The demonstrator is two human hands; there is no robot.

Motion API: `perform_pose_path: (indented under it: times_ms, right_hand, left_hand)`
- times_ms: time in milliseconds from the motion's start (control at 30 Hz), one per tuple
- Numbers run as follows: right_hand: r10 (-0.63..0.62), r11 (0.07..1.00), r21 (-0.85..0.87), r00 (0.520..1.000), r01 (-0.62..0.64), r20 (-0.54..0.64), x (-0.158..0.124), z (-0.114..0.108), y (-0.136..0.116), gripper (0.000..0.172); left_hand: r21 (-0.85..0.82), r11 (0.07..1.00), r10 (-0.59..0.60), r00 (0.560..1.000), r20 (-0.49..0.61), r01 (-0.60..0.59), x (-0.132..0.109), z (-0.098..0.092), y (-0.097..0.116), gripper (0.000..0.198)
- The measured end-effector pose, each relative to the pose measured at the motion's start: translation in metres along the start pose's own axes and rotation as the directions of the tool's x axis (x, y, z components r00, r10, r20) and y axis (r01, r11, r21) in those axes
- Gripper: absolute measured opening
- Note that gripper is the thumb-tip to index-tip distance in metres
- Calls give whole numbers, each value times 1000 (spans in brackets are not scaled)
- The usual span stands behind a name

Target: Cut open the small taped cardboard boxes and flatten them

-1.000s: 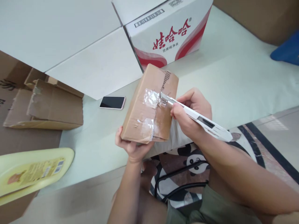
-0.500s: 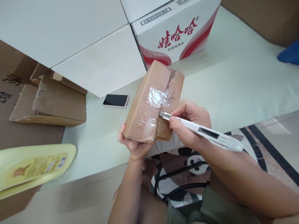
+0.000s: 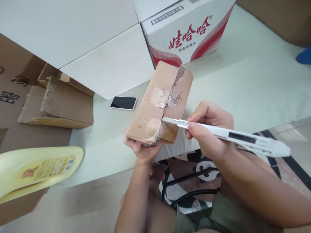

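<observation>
Brown cardboard box [image 3: 155, 105], I see in the head view, extends beyond the left hand [image 3: 145, 152], which clasps its near end. To that hand's right, the right hand [image 3: 218, 118] pinches a white knife [image 3: 223, 133] (blade tip at the box's seam).

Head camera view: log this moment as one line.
left hand: holds cardboard box at its near end | right hand: grips white utility knife, blade at taped seam | phone: on table, left of box
</observation>
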State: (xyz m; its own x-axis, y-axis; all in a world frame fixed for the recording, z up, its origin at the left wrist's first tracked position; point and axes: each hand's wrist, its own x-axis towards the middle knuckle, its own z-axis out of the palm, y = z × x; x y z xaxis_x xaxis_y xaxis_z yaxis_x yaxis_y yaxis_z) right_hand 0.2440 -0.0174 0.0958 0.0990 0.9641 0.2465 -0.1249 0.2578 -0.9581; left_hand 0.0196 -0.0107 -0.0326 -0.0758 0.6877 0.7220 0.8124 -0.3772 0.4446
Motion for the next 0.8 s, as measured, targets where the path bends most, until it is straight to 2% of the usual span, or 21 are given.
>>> perform_pose_path:
  times_ms: [67,133,267,367,533,700,733,800]
  right_hand:
    - [5,1000,-7,997,-4,76,-1,0,-1,18]
    - [12,1000,-20,994,-10,106,-1,0,-1,18]
    - [15,999,-45,999,-13,45,-1,1,0,20]
    - [12,999,-51,999,-9,50,-2,2,0,19]
    - [11,998,-58,987,-2,161,-9,9,-9,17]
    - [-80,996,-11,942,88,325,-15,9,-11,17]
    - [-104,995,31,949,100,299,-14,8,-9,16]
    - [-167,981,120,977,151,136,-9,3,-3,11]
  left_hand:
    - [-21,981,191,977,-90,-194,8,-2,4,103]
    - [-25,959,278,954,-109,-282,14,-3,8,106]
    - [-21,962,268,957,-111,-272,18,-2,9,104]
    - [-6,961,274,955,-110,-277,17,-2,9,105]
    - [29,957,290,953,-89,-288,17,-3,13,96]
    - [-5,965,260,961,-90,-261,13,-1,7,90]
    - [-4,973,229,969,-89,-230,12,-1,4,94]
    - [1,987,160,983,-88,-161,11,-4,-2,104]
